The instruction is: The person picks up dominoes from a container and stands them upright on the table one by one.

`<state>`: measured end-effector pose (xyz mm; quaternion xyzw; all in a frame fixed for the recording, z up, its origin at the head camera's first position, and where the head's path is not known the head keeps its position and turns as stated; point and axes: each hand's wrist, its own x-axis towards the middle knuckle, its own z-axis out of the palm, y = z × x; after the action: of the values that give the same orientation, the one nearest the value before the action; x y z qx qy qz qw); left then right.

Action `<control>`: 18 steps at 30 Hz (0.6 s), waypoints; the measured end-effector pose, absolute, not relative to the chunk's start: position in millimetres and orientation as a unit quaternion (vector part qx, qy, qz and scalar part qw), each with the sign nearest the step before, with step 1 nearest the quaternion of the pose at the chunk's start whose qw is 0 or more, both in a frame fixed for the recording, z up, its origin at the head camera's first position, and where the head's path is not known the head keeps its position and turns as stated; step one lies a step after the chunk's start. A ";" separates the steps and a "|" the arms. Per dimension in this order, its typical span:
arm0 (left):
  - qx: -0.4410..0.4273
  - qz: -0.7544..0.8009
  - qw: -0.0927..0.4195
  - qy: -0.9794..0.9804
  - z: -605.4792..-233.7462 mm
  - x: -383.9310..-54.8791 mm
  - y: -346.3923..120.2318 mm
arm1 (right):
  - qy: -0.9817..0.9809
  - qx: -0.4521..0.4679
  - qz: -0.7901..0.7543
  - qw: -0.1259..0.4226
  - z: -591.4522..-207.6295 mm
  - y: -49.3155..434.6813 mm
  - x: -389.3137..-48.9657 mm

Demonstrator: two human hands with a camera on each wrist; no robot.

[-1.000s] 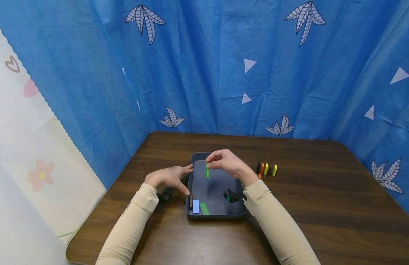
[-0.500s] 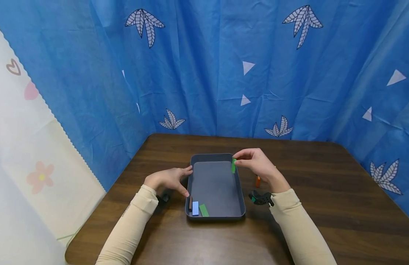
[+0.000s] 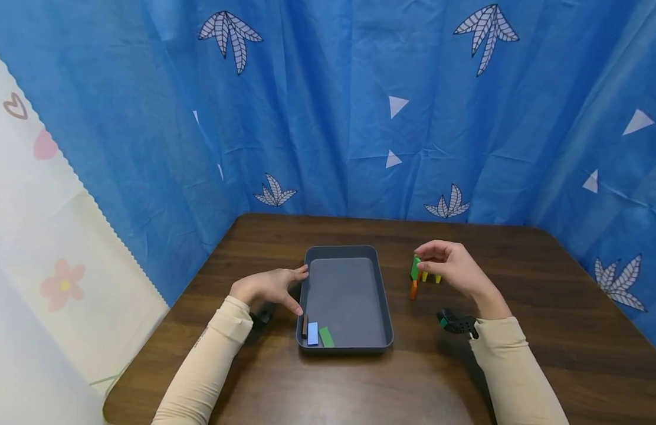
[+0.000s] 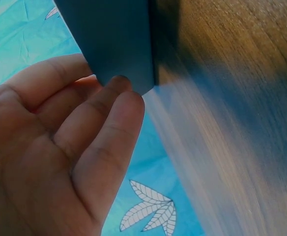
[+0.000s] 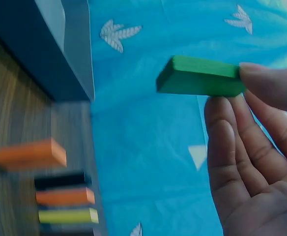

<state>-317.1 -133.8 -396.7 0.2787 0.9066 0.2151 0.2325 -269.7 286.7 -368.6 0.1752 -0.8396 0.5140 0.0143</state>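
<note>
My right hand (image 3: 461,271) pinches a green domino-like block (image 3: 415,268) between thumb and fingertips, raised above the table. In the right wrist view the green block (image 5: 197,81) lies nearly level. Below it an orange block (image 3: 413,291) stands apart from a row of blocks. My left hand (image 3: 272,288) touches the left side of the dark grey tray (image 3: 345,295), thumb and fingers spread; in the left wrist view its fingertips meet the tray wall (image 4: 116,44). In the tray's near-left corner are a brown block (image 3: 305,326), a light blue block (image 3: 313,334) and a green block (image 3: 326,337).
Behind the held block, partly hidden by the right hand, stand yellow blocks (image 3: 438,278). The right wrist view also shows a black block (image 5: 60,181), an orange block (image 5: 65,197) and a yellow block (image 5: 67,216) in that row. A blue curtain (image 3: 328,118) hangs behind the wooden table (image 3: 349,389).
My right hand has carried the green block rightward from over the tray, past its right rim, to above the table by the standing blocks. The left hand has stayed at the tray.
</note>
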 end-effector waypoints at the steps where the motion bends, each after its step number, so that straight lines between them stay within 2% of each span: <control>1: 0.278 0.214 0.232 0.907 -396.3 -316.9 -133.8 | -0.843 0.178 0.507 0.017 -368.2 290.2 -269.5; 7: 0.279 0.207 0.231 0.909 -394.7 -318.6 -134.7 | -0.858 0.184 0.480 0.007 -372.3 307.5 -272.7; 18: 0.282 0.211 0.236 0.906 -395.1 -320.5 -134.3 | -0.855 0.163 0.488 -0.061 -401.1 317.5 -281.3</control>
<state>-320.5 -134.3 -395.1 0.2817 0.9058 0.2108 0.2359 -281.3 317.5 -401.1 0.1635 -0.8554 0.4876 -0.0610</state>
